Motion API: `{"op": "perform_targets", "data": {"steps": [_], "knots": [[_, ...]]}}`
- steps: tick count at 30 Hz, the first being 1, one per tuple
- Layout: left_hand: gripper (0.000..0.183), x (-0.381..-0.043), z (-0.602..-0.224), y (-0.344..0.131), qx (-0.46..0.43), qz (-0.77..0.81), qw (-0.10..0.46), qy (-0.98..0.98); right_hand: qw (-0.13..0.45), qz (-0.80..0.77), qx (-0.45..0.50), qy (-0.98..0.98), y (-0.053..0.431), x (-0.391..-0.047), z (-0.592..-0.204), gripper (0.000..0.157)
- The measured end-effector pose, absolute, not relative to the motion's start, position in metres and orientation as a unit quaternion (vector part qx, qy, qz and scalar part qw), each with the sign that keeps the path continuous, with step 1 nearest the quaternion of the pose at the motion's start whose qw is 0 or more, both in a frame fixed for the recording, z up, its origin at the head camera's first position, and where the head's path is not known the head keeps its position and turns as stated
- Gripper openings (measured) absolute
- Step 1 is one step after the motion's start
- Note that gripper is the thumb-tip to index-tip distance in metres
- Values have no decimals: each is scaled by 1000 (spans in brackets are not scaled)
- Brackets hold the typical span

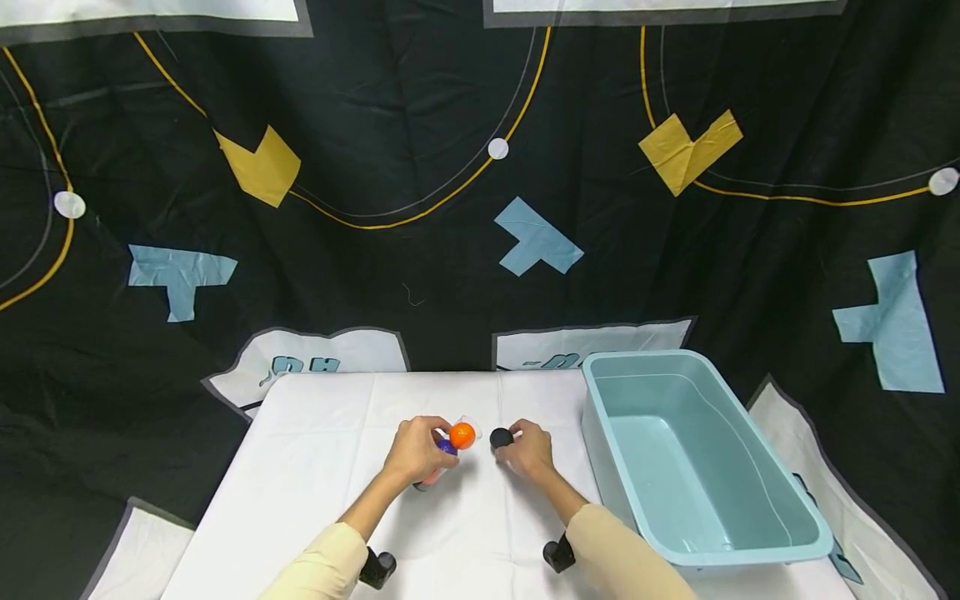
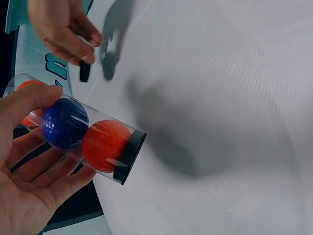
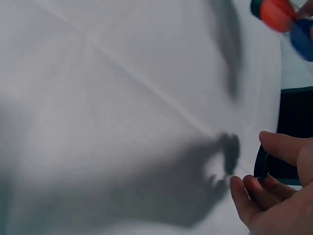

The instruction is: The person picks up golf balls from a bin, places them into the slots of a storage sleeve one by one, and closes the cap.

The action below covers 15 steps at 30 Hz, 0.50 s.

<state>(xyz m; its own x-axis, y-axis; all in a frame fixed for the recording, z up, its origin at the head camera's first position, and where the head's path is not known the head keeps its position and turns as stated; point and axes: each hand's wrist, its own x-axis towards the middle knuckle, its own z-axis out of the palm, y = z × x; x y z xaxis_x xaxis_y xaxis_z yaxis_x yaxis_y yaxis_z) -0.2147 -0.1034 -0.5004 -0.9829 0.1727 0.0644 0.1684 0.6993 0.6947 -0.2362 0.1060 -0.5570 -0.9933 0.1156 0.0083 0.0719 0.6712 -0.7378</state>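
A clear plastic tube is gripped in my left hand, thumb on one side and fingers on the other, above the white table. Inside sit an orange ball at the far end, a blue ball in the middle and a red-orange ball against the black end cap. The tube's far end has no cap on it. My right hand pinches a loose round black cap between thumb and fingers, a short gap to the right of the tube.
A light blue plastic tub stands at the table's right side, beside my right arm. The white cloth-covered table lies beneath both hands. Behind it hangs a dark printed backdrop with tape pieces on it.
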Motion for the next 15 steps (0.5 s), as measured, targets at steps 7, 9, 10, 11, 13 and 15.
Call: {"op": "perform_targets", "data": {"steps": [7,9,10,11,13,15], "knots": [[36,-220,-509,-96,81,371,-4,925,20,378,-42,-925,104,-246,-524,34],[36,-222,-511,-94,76,369,-7,926,8,375,-37,-926,105,-248,-516,36],[36,-223,-512,-92,75,367,-9,927,2,372,-33,-927,106,-248,-512,36],[36,-224,-512,-91,73,367,-10,927,-3,367,-29,-930,107,-249,-508,37],[36,-225,-512,-89,73,367,-15,927,-15,357,-20,-934,110,-249,-501,38],[35,-226,-512,-87,69,367,-16,928,-23,344,-9,-939,114,-248,-494,38]]}}
